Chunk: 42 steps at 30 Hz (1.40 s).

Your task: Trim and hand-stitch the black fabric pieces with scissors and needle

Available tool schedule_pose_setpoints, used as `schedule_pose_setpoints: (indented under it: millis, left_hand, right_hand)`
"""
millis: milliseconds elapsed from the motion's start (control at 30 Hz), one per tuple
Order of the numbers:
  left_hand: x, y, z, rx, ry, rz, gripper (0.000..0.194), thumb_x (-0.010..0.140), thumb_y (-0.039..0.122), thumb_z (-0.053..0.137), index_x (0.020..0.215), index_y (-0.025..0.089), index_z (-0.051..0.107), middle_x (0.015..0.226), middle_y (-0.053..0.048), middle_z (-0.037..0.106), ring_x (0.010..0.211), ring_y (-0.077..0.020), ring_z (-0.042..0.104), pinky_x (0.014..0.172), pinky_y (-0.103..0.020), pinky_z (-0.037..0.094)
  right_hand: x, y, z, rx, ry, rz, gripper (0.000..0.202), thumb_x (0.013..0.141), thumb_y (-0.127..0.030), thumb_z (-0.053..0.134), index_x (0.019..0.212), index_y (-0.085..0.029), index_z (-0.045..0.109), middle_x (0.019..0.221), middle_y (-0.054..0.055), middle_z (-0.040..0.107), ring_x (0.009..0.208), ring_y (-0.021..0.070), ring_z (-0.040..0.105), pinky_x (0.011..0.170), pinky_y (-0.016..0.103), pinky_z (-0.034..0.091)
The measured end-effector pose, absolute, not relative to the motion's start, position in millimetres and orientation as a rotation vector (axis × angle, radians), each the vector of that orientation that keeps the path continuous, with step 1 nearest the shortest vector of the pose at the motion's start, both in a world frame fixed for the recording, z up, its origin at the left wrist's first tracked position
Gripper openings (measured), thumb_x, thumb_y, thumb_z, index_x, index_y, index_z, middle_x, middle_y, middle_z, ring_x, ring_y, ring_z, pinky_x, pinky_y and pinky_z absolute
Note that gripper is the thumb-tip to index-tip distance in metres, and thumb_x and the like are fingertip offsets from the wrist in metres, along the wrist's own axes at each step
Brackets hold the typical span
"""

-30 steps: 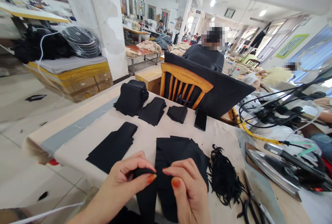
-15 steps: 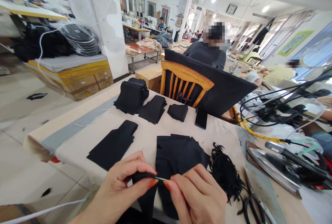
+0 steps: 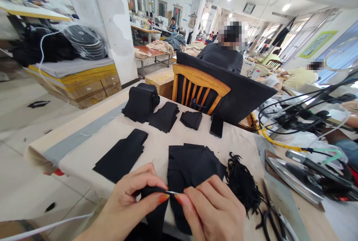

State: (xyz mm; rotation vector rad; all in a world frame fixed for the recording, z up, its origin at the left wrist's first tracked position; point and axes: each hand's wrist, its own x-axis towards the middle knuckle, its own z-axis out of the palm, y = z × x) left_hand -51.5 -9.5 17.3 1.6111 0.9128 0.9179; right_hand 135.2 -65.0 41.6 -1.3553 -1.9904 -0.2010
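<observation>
Left hand pinching folded black cloth, right hand gripping thin pale sliver, tangled black strips nearby

Right hand closes on a thin pale piece

A second ago, the right hand's thumb and finger stood apart; now they pinch together. A thin pale piece, pin or thread being hard to tell, now shows between them and the folded black cloth to their left. The hand also sits slightly farther right.
</observation>
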Motion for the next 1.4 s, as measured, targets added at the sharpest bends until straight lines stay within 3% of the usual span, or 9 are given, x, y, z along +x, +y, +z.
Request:
schedule_pose_setpoints:
  millis: [767,967,1167,1267,1400]
  left_hand:
    - [-52.9,-9.1,19.8,1.660,0.926,0.832,0.014,0.080,0.017,0.061,0.074,0.025,0.070,0.068,0.004,0.056,0.062,-0.0124,0.054,0.058,-0.023,0.039]
    - [-56.1,-6.7,17.8,1.743,0.913,0.741,0.014,0.082,0.020,0.059,0.074,0.024,0.069,0.069,0.003,0.054,0.065,-0.0133,0.053,0.059,-0.023,0.039]
    - [-53.9,-4.4,17.0,1.753,0.906,0.682,0.015,0.085,0.022,0.058,0.073,0.024,0.067,0.070,0.004,0.053,0.065,-0.0128,0.053,0.061,-0.023,0.039]
    - [-52.1,-4.3,17.6,1.719,0.954,0.706,0.015,0.084,0.024,0.059,0.071,0.023,0.066,0.069,0.004,0.053,0.064,-0.0128,0.052,0.061,-0.023,0.038]
    - [-51.3,-5.2,15.1,1.637,0.973,0.736,0.018,0.082,0.028,0.060,0.065,0.021,0.064,0.066,0.004,0.052,0.063,-0.0134,0.050,0.060,-0.024,0.038]
  right_hand:
    - [134.2,-64.0,43.8,-1.320,-1.957,-0.330,0.022,0.090,-0.021,0.058,0.070,-0.017,0.066,0.052,0.000,0.054,0.053,0.0142,0.043,0.052,0.032,0.026]
    - [137.5,-63.2,49.3,-1.376,-2.086,-0.507,0.032,0.090,-0.027,0.058,0.059,-0.019,0.056,0.050,-0.002,0.049,0.054,0.0148,0.042,0.053,0.034,0.021]
    - [139.4,-59.5,45.7,-1.357,-2.121,-0.479,0.035,0.090,-0.027,0.057,0.056,-0.019,0.051,0.050,-0.002,0.048,0.055,0.0146,0.043,0.054,0.032,0.023]
    - [130.1,-62.3,24.2,-1.403,-1.978,-0.175,0.037,0.093,-0.025,0.050,0.057,-0.018,0.053,0.053,0.000,0.051,0.055,0.0137,0.046,0.054,0.030,0.027]
    - [111.4,-67.4,-14.5,-1.348,-1.418,1.066,0.048,0.097,-0.040,0.037,0.057,-0.019,0.050,0.047,-0.003,0.043,0.042,0.0094,0.040,0.044,0.023,0.028]
